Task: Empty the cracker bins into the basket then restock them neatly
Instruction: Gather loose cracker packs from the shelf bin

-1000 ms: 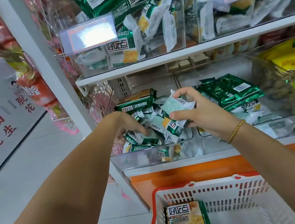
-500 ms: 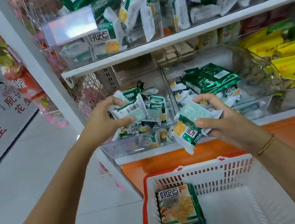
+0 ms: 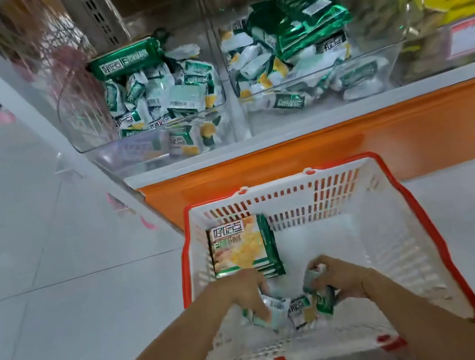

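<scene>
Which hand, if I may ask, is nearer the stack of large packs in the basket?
Left. The left hand is right beside the stack; the right hand lies farther to its right.

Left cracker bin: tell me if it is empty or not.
Not empty. The left bin holds a loose heap of small packets, with one larger green pack on top.

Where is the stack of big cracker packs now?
Head view: the stack lies in the far left corner of the basket, just beyond the left hand.
</scene>
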`<move>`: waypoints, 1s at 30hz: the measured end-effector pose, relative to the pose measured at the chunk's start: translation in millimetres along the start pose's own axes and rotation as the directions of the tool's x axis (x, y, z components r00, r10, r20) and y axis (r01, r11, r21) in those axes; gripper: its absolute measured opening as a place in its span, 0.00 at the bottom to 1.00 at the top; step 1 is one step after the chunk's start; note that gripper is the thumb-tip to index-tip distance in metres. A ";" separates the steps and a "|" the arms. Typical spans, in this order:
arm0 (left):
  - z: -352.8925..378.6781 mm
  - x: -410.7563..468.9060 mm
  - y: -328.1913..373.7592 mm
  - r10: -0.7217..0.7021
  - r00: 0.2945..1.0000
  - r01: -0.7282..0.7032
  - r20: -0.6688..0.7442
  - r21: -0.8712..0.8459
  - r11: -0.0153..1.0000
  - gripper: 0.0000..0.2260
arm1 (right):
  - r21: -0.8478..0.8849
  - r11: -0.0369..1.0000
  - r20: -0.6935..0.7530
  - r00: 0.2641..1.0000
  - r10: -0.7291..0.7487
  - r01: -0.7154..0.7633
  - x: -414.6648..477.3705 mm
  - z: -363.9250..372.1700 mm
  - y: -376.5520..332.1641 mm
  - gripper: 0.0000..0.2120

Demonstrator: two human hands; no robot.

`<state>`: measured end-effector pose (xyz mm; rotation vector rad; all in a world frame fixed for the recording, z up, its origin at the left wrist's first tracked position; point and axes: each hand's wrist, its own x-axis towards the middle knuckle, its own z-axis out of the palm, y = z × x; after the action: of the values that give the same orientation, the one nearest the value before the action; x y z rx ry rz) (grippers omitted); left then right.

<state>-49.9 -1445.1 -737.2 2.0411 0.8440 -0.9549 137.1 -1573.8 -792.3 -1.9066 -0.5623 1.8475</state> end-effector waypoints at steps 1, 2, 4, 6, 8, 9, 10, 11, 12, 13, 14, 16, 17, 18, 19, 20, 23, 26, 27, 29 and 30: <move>16.4 11.0 -5.1 -0.010 1.000 0.010 0.004 -0.019 1.000 0.19 | 0.004 0.999 0.015 0.999 0.036 -0.036 5.2 4.8 4.6 0.18; 31.0 21.4 -10.8 -0.022 1.000 0.021 -0.018 -0.051 0.998 0.16 | -0.006 0.998 0.036 0.997 0.066 -0.066 9.6 7.9 7.0 0.19; 51.6 33.6 -21.2 -0.080 0.992 0.072 -0.094 -0.078 0.994 0.10 | -0.034 0.993 0.092 0.989 0.114 -0.111 16.3 12.4 7.9 0.21; 62.7 37.3 -25.2 -0.132 0.981 0.125 -0.142 -0.059 0.990 0.08 | -0.067 0.989 0.167 0.976 0.142 -0.132 20.3 15.2 5.7 0.26; 69.1 37.6 -23.3 -0.186 0.977 0.183 -0.109 -0.039 0.982 0.12 | -0.110 0.985 0.213 0.965 0.154 -0.133 20.0 19.7 3.0 0.29; 69.5 37.0 -23.3 -0.199 0.976 0.197 -0.087 -0.031 0.980 0.14 | -0.130 0.983 0.220 0.963 0.156 -0.129 19.1 21.9 1.6 0.29; 67.4 36.1 -23.1 -0.199 0.978 0.199 -0.058 -0.013 0.980 0.14 | -0.146 0.982 0.230 0.961 0.152 -0.121 20.0 22.9 -0.2 0.30; 60.8 33.1 -21.7 -0.193 0.981 0.193 -0.018 0.015 0.981 0.11 | -0.172 0.979 0.225 0.963 0.147 -0.109 19.1 23.3 -4.3 0.31; 51.0 29.1 -20.5 -0.187 0.982 0.186 0.011 0.035 0.982 0.07 | -0.221 0.972 0.196 0.973 0.124 -0.080 17.5 22.3 -11.0 0.31; 38.2 22.0 -15.5 -0.187 0.982 0.186 0.021 0.037 0.982 0.07 | -0.284 0.958 0.153 0.984 0.089 -0.043 13.1 19.2 -22.1 0.30; 21.4 15.6 -10.6 -0.192 0.981 0.191 0.021 0.038 0.981 0.11 | -0.345 0.938 0.104 0.994 0.028 0.010 6.7 13.8 -37.0 0.25; -21.3 -7.5 2.8 -0.206 0.978 0.206 -0.030 -0.014 0.978 0.12 | -0.409 0.903 -0.027 0.987 -0.159 0.134 -18.4 2.1 -80.3 0.08; -44.9 -23.6 11.6 -0.188 0.981 0.186 -0.044 -0.044 0.982 0.11 | -0.437 0.875 -0.075 0.961 -0.267 0.209 -36.7 -4.3 -104.6 0.07; -70.3 -42.6 21.7 -0.144 0.988 0.139 -0.057 -0.083 0.987 0.11 | -0.485 0.829 -0.117 0.920 -0.375 0.277 -58.6 -9.7 -130.3 0.11; -94.2 -62.4 30.2 -0.093 0.992 0.083 -0.090 -0.113 0.990 0.13 | -0.524 0.776 -0.146 0.860 -0.489 0.352 -84.5 -13.1 -155.7 0.13; -118.2 -83.9 38.3 -0.036 0.987 0.018 -0.158 -0.114 0.993 0.15 | -0.549 0.716 -0.168 0.783 -0.599 0.430 -110.5 -15.0 -180.0 0.15; -176.5 -146.9 53.0 0.114 0.843 -0.174 -0.526 -0.065 0.983 0.16 | -0.558 0.550 -0.215 0.532 -0.819 0.622 -172.3 -15.7 -239.3 0.15; -222.2 -189.0 44.2 0.099 0.566 -0.305 -0.818 -0.096 0.947 0.14 | -0.636 0.435 -0.249 0.364 -0.897 0.637 -195.6 -21.3 -292.7 0.13; -238.4 -192.8 34.0 0.044 0.496 -0.316 -0.867 -0.133 0.939 0.14 | -0.674 0.419 -0.266 0.329 -0.906 0.609 -197.1 -26.7 -309.5 0.11; -269.7 -191.9 9.3 -0.125 0.441 -0.395 -0.889 -0.317 0.862 0.11 | -0.727 0.422 -0.328 0.266 -0.906 0.542 -193.0 -44.6 -338.7 0.09; -284.3 -189.0 -1.1 -0.206 0.474 -0.482 -0.856 -0.448 0.753 0.10 | -0.729 0.449 -0.377 0.244 -0.893 0.517 -188.6 -56.9 -351.4 0.09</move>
<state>-47.7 -1261.4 -449.4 1.7979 1.2445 0.6289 189.3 -1389.8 -437.7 -1.8727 -1.3904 0.2037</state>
